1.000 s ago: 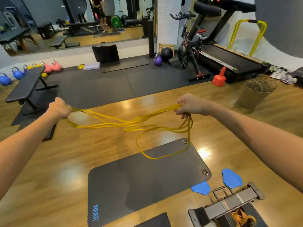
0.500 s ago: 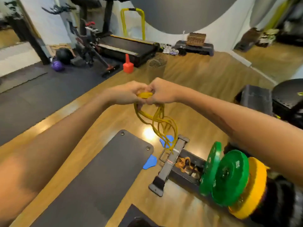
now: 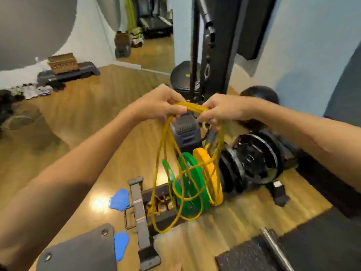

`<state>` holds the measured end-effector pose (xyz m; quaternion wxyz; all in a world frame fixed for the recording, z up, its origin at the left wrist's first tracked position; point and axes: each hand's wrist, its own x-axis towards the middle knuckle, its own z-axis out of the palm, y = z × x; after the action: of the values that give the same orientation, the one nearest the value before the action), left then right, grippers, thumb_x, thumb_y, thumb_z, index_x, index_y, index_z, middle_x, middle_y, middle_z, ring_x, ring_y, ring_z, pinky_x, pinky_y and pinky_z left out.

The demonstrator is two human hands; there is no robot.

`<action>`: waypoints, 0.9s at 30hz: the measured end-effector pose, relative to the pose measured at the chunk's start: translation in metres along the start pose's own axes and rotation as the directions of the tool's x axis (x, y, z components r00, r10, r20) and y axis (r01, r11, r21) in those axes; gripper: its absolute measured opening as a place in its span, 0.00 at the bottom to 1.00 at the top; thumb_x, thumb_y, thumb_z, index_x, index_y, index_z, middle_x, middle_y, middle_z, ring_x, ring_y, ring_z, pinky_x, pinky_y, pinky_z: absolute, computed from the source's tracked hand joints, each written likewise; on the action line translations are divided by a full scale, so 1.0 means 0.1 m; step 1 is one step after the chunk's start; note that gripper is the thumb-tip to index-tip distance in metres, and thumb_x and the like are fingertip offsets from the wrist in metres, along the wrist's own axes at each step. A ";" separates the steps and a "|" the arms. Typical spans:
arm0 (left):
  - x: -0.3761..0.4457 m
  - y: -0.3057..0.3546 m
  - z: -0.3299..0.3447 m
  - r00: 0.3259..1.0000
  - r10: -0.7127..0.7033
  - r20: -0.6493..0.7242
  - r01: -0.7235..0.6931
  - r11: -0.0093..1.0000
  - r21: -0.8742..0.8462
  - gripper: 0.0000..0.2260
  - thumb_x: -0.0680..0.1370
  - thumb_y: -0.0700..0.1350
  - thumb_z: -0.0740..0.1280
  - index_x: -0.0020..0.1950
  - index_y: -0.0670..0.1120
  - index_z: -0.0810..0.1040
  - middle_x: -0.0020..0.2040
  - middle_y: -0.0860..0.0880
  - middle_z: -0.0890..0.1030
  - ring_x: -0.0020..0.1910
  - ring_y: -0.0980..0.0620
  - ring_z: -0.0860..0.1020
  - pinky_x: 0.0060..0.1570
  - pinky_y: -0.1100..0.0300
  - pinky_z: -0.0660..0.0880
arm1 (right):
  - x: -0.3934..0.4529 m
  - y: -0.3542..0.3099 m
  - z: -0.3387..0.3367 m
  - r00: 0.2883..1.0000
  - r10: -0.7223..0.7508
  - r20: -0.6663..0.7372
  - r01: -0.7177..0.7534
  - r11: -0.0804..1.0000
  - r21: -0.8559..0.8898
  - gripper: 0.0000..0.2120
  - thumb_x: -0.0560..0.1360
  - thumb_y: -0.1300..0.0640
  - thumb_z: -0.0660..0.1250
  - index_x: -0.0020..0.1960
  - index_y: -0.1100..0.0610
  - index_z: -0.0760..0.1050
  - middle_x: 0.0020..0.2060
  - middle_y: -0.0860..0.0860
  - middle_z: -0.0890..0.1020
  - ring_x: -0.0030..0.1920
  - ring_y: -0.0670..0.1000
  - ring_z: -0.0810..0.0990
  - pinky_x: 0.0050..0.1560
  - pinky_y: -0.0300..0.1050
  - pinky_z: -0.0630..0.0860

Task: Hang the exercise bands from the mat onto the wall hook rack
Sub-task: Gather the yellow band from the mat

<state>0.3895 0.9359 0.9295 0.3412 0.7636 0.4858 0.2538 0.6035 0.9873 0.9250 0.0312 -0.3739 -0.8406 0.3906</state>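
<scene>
Now gripping the gathered yellow bands (image 3: 187, 153) in both the left hand (image 3: 158, 106) and right hand (image 3: 220, 112), turning away from the mat (image 3: 78, 251), presumably heading toward the hooks.

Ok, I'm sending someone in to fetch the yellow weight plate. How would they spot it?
Find the black upright post against the blue wall; weight plates stand on edge on the wood floor at its foot. The yellow plate stands between the green plates and the black ones, the only yellow disc there.
</scene>
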 end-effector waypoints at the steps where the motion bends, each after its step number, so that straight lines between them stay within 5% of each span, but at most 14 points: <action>1: 0.20 0.00 0.07 0.999 0.023 0.035 -0.023 1.000 -0.003 0.03 0.77 0.37 0.68 0.46 0.39 0.81 0.31 0.47 0.79 0.29 0.55 0.77 0.32 0.63 0.74 | -0.15 0.16 -0.09 0.999 0.038 -0.025 -0.037 0.999 0.038 0.13 0.78 0.59 0.66 0.35 0.59 0.72 0.24 0.49 0.74 0.27 0.48 0.76 0.34 0.40 0.74; 4: 0.77 0.12 0.35 0.987 0.086 0.136 -0.081 0.996 -0.042 0.05 0.78 0.39 0.67 0.43 0.44 0.81 0.33 0.46 0.80 0.30 0.55 0.78 0.33 0.61 0.75 | -0.57 0.56 -0.36 0.980 0.135 -0.144 -0.117 0.985 0.128 0.12 0.77 0.57 0.68 0.35 0.56 0.74 0.26 0.48 0.77 0.30 0.48 0.77 0.37 0.40 0.74; 9: 1.62 0.59 0.97 0.936 0.189 0.297 -0.163 0.980 -0.110 0.06 0.78 0.38 0.66 0.48 0.36 0.80 0.34 0.44 0.79 0.32 0.54 0.78 0.33 0.66 0.75 | -1.32 1.05 -0.81 0.903 0.284 -0.322 -0.233 0.954 0.190 0.09 0.76 0.60 0.69 0.43 0.66 0.77 0.31 0.54 0.81 0.32 0.47 0.78 0.37 0.36 0.73; 13: 2.36 1.11 1.46 0.871 0.322 0.370 -0.283 0.946 -0.157 0.06 0.79 0.39 0.65 0.47 0.38 0.79 0.36 0.42 0.78 0.35 0.47 0.77 0.36 0.62 0.78 | -2.03 1.47 -1.09 0.821 0.332 -0.464 -0.241 0.939 0.246 0.04 0.76 0.62 0.69 0.45 0.62 0.80 0.33 0.55 0.81 0.34 0.48 0.79 0.39 0.36 0.75; 18: 3.24 1.69 2.06 0.837 0.442 0.323 -0.425 0.896 -0.126 0.10 0.80 0.39 0.64 0.50 0.32 0.77 0.33 0.46 0.77 0.29 0.51 0.75 0.34 0.60 0.75 | -2.73 1.95 -1.58 0.678 0.408 -0.611 -0.261 0.911 0.320 0.08 0.76 0.65 0.68 0.52 0.69 0.79 0.33 0.53 0.80 0.34 0.48 0.79 0.41 0.40 0.78; 21: 3.69 2.07 2.35 0.821 0.517 0.242 -0.503 0.856 -0.122 0.09 0.81 0.37 0.61 0.49 0.33 0.78 0.32 0.48 0.74 0.23 0.61 0.72 0.26 0.69 0.71 | -2.97 2.20 -1.87 0.568 0.425 -0.705 -0.253 0.905 0.342 0.09 0.78 0.64 0.65 0.53 0.68 0.79 0.34 0.52 0.79 0.35 0.49 0.77 0.43 0.46 0.77; 27: 4.67 2.86 2.87 0.730 0.670 0.131 -0.674 0.738 -0.017 0.08 0.80 0.40 0.62 0.42 0.41 0.76 0.29 0.50 0.72 0.28 0.55 0.70 0.33 0.56 0.66 | -3.37 2.77 -2.61 0.318 0.405 -0.857 -0.439 0.864 0.246 0.11 0.80 0.62 0.59 0.49 0.67 0.77 0.34 0.55 0.76 0.31 0.48 0.73 0.39 0.47 0.73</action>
<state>0.9449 1.2003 0.9922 0.2447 0.9076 0.1579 0.3023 1.1029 1.0469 0.9983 0.3575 -0.7267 -0.5751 0.1159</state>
